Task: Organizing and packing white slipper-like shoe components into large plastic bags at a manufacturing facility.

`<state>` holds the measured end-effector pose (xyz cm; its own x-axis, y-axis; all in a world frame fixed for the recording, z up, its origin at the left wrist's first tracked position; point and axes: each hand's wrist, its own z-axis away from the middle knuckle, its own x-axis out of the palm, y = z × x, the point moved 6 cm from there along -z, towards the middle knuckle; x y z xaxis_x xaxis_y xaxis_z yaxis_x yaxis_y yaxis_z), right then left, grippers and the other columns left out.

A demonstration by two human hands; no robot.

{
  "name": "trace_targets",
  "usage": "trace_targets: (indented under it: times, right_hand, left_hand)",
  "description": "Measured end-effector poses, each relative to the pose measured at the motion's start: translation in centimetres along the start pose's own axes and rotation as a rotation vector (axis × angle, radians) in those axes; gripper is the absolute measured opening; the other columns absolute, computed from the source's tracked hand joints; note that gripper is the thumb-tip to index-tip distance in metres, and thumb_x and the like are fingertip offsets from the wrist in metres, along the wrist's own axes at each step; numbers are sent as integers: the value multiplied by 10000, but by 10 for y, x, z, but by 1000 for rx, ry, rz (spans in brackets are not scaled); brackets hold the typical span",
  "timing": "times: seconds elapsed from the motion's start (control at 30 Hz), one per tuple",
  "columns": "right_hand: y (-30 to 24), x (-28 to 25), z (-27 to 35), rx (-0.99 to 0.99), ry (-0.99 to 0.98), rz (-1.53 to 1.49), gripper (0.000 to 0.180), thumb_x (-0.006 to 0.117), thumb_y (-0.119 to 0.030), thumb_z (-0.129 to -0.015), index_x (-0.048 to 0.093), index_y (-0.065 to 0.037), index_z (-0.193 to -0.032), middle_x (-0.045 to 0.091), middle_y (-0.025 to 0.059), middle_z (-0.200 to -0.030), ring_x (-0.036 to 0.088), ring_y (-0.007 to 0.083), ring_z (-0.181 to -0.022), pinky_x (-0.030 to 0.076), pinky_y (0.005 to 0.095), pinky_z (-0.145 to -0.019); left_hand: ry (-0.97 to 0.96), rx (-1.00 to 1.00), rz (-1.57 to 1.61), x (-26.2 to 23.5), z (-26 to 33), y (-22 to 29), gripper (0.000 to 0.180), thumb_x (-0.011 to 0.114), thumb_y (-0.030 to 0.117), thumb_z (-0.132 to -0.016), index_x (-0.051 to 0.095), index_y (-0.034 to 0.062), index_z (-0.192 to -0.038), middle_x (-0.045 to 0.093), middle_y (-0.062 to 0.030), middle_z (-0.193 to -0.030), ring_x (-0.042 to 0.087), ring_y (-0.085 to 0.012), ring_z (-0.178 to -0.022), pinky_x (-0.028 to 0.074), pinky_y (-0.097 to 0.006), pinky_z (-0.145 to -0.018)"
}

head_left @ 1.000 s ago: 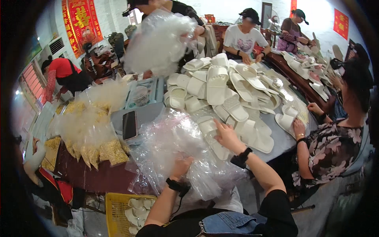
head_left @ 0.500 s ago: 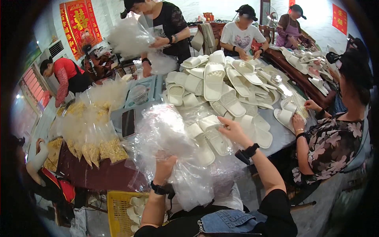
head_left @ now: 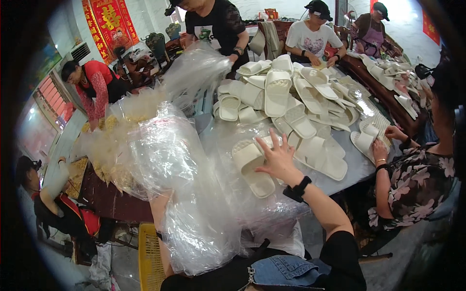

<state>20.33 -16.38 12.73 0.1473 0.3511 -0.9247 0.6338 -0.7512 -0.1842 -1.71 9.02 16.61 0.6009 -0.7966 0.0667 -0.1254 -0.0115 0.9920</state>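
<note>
Glossy clear plastic bags (head_left: 189, 194), matt foam slippers (head_left: 252, 167)

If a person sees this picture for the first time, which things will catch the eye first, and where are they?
A big heap of cream-white slippers covers the middle of the table. In front, the left hand, mostly hidden, lifts a large bunch of clear plastic bags, while the right hand spreads its fingers over a slipper at the near edge. Red banners hang on the wall at upper left.
</note>
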Motion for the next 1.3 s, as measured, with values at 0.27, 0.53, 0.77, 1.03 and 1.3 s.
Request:
trace_targets:
  times: [0.27,0.53,0.77,1.03,1.3]
  right_hand:
    - [24,54,-29,-9,88,-141,350,682,-234,-789,698,-261,-1138,529,12,-1410,365,449,-1333,363,693,-932]
    - [74,11,-26,145,368,-1322,280,590,-49,-887,684,18,-1142,635,121,-1259,646,148,-958,501,251,-801]
    - [120,-33,16,191,228,-1115,307,581,-38,-886,650,34,-1177,631,108,-1211,618,116,-985,494,272,-832]
    - [225,-54,108,101,171,-1075,260,577,-44,-892,650,22,-1133,633,84,-1126,613,109,-937,493,270,-792]
    - [278,-71,146,69,127,-1060,214,573,-50,-899,651,11,-1090,636,59,-1040,609,101,-889,493,268,-752]
  left_hand:
    - [141,-15,31,-22,11,17,96,651,60,-879,693,-25,-866,663,-24,-797,610,-94,-736,483,-240,-639]
    - [-12,-239,-191,-21,-2,2,129,639,73,-886,675,-38,-832,661,-21,-789,614,-111,-720,478,-251,-625]
    - [-537,410,-818,104,-61,-24,222,641,190,-853,666,-29,-880,618,-107,-706,578,-141,-642,458,-322,-587]
    - [-550,-159,-259,206,-71,-55,995,689,543,-850,146,11,-1492,299,-271,-1494,346,-348,-1364,449,-411,-998]
    - [-814,474,-631,179,-26,-29,698,674,386,-897,423,-9,-1414,524,-316,-1319,510,-479,-1212,461,-464,-977]
